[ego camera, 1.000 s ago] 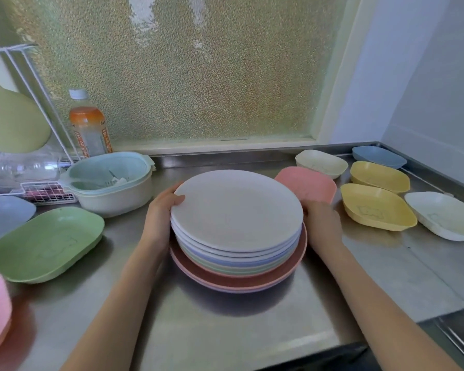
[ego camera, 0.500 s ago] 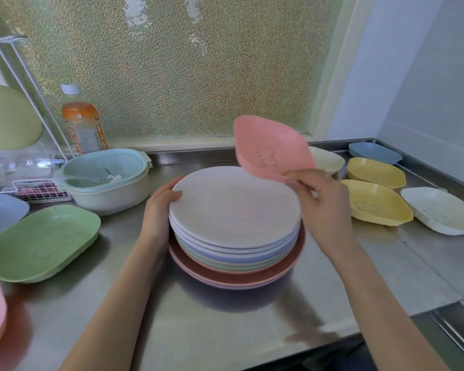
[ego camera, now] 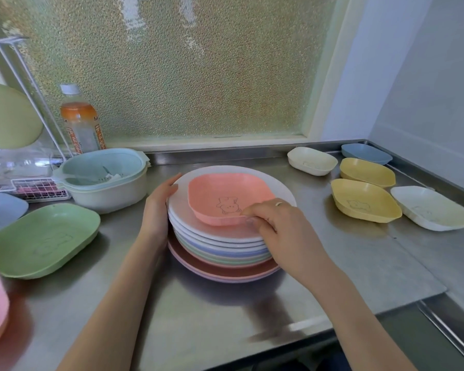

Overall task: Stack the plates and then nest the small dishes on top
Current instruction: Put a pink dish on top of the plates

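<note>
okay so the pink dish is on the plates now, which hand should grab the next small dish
Right, probably. The right hand is at the pink dish, and five small dishes, including the near yellow dish, sit on that side. The left hand rests against the plate stack.

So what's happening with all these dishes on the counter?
A person is tidying up dishes. The left hand steadies a stack of plates, while the right hand sets a pink dish on the top plate, fingers on its near rim. The yellow dishes, white dishes, blue dish and green dish are not yet nested.
</note>
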Tool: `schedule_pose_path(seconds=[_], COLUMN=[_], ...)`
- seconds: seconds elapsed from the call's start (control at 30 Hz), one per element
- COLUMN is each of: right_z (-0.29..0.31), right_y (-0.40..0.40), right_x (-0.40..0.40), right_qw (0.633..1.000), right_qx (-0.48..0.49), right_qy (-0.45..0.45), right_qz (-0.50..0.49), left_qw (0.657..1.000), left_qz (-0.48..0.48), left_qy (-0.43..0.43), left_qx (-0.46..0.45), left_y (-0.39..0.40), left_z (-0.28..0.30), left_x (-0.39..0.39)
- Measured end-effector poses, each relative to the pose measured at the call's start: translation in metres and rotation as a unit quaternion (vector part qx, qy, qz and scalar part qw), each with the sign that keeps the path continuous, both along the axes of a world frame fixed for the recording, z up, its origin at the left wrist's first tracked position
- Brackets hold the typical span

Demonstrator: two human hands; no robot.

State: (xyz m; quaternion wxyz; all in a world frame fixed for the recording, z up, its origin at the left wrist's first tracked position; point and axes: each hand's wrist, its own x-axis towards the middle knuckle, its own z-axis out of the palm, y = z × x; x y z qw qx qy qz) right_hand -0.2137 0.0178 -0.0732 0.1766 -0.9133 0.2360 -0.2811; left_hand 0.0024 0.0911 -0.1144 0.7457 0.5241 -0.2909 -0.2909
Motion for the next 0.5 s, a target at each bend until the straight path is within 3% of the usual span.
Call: schedule_pose_path(seconds=[0.17, 0.27, 0.4, 0.5], right_z=[0.004, 0.009, 0.007, -0.009], right_y=[-0.001, -0.006, -0.044, -0.084], right_x=[-0.002, -0.012, -0.035, -0.056], right_qw=[0.999, 0.989, 0.969, 0.943], right_qx=[0.012, 0.121, 0.091, 0.102], right_qy=[0.019, -0.065, -0.207, -0.196], right_qz=[0.025, 0.056, -0.097, -0.249], left_qw=[1.000, 1.000, 1.000, 1.000], left_qz=[-0.004, -0.001, -0.004, -0.001], left_qy=[0.004, 0.003, -0.008, -0.005], left_qx=[-0.004, -0.003, 0.002, -0.004], left_y=[0.000, -0.001, -0.001, -0.002], left_z=[0.003, 0.003, 0.002, 0.001], left_x=[-0.003, -0.004, -0.002, -0.002])
